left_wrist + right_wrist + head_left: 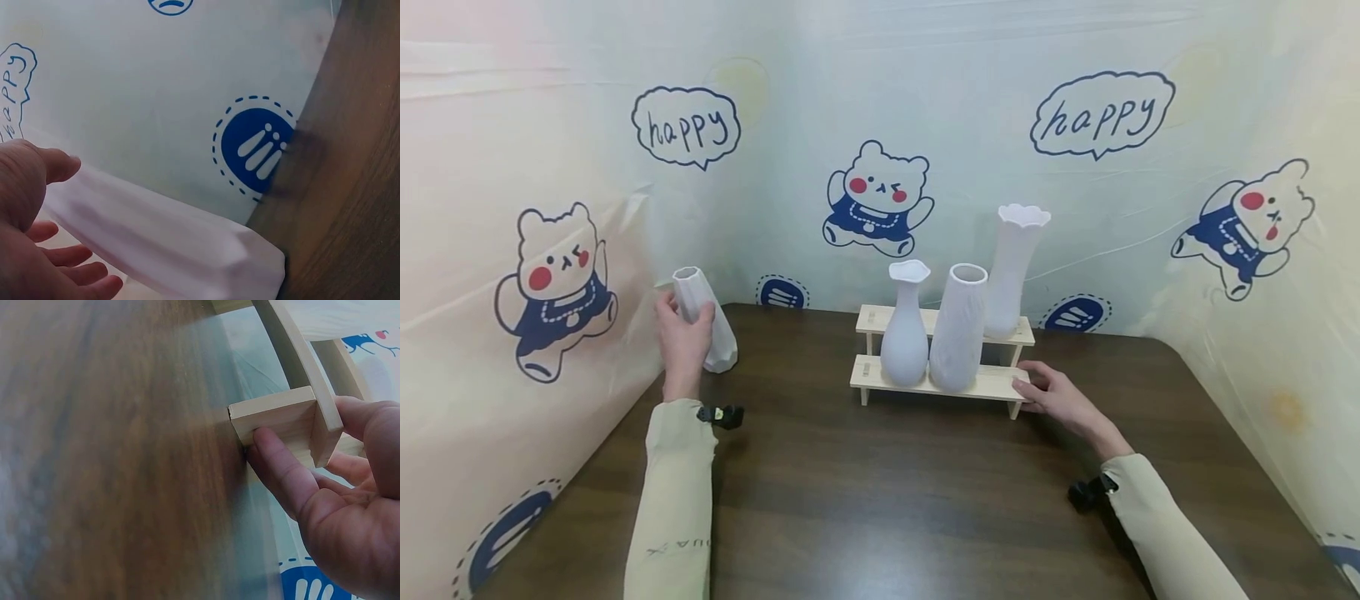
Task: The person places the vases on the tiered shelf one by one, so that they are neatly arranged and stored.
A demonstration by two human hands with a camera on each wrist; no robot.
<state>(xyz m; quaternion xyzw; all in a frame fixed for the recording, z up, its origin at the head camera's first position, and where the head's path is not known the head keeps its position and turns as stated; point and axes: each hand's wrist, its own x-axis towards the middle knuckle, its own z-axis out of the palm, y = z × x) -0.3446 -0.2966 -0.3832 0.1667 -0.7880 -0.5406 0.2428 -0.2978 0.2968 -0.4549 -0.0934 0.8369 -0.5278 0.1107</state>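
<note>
At the left, my left hand (687, 337) holds a white faceted vase (718, 342), thumb on one side and fingers on the other. The vase base is at the tabletop; in the left wrist view the fingers (70, 255) lie along its lower side. My right hand (1058, 398) grips the right end of a two-step wooden stand (1000, 383). Up close, one finger (278, 464) presses the stand's end support. On the lower step stand a white vase with a flared, wavy mouth (905, 337) and a white textured vase (958, 333). A tall white scalloped vase (1011, 275) is on the upper step.
A dark brown wooden table (865, 492) lies under everything. Pale cloth (775, 183) printed with bears and speech bubbles hangs behind and along both sides, close to the left hand.
</note>
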